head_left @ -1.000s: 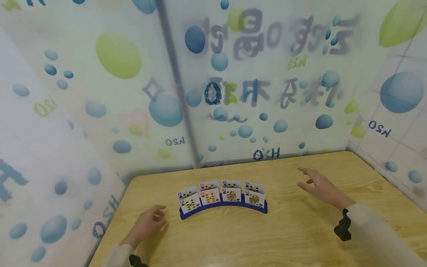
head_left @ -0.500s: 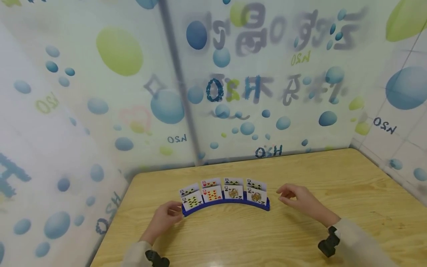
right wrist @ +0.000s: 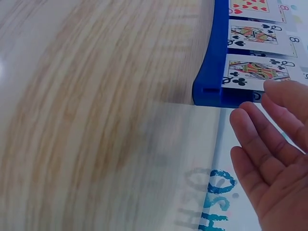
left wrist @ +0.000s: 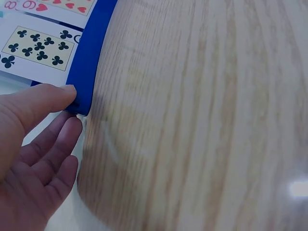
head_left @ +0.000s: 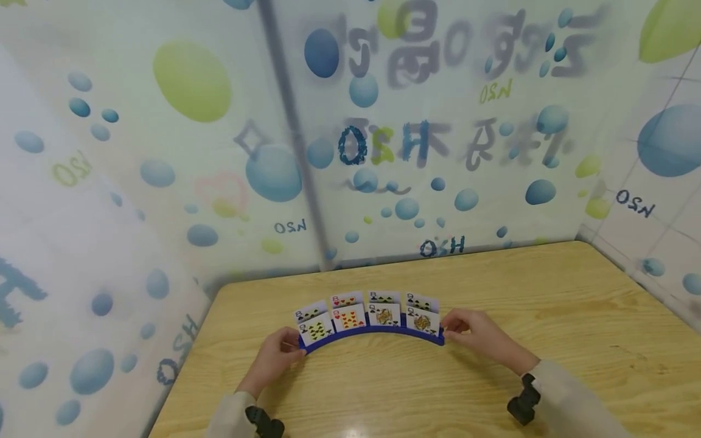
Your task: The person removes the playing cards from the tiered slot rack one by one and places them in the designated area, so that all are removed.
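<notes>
A curved blue playing-card holder [head_left: 350, 332] stands on the wooden table, with playing cards [head_left: 383, 315] upright in two rows. The front row shows a club number card [left wrist: 38, 47], a heart number card [right wrist: 249, 6] and two queens [right wrist: 257, 71]. At the holder's left end is my left hand [head_left: 275, 358]; its thumb presses the blue rim while the fingers curl against the end, pinching it. My right hand [head_left: 487, 337] is at the right end, its relaxed fingertips beside the end and its thumb at the edge of the queen of clubs. Firm contact there is unclear.
The wooden table [head_left: 383, 395] meets a translucent wall panel [head_left: 405, 182] printed with bubbles and lettering behind the holder. More panels rise at the left and right. Dark wrist devices [head_left: 524, 401] sit at both sleeves.
Both hands have moved inward to the holder's ends, the left taking hold of its end. My right hand came down and leftward from open table. The holder shifted slightly in view with the camera.
</notes>
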A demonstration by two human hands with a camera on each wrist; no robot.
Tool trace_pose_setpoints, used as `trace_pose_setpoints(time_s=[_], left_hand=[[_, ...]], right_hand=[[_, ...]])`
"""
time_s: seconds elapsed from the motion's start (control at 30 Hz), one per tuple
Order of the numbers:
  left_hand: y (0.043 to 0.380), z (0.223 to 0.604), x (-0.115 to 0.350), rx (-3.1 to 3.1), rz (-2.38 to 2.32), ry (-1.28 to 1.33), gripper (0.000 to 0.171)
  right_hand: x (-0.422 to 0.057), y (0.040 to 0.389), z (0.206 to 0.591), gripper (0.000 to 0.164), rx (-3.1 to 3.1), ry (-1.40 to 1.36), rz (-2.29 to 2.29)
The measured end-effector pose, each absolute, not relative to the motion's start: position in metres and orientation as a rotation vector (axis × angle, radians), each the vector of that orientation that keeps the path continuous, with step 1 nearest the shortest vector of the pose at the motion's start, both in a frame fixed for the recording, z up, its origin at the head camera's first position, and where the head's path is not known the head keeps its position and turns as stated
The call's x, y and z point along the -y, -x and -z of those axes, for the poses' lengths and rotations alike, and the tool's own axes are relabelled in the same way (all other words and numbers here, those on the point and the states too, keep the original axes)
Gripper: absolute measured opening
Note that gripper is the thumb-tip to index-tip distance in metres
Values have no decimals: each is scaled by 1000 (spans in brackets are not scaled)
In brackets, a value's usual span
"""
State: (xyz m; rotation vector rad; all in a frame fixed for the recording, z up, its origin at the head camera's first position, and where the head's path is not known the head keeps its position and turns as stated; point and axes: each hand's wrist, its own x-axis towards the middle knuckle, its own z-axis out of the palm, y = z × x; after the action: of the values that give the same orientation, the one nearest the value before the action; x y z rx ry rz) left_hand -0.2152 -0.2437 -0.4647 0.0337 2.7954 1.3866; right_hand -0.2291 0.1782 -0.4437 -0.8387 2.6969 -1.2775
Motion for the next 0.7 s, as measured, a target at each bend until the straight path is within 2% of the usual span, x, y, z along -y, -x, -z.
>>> trace_pose_setpoints(time_s=[0.7], left_hand=[[214,467,244,-2773,-1430,-47,27]], right_hand=[[-165,239,449,11,-2745,810,1189]])
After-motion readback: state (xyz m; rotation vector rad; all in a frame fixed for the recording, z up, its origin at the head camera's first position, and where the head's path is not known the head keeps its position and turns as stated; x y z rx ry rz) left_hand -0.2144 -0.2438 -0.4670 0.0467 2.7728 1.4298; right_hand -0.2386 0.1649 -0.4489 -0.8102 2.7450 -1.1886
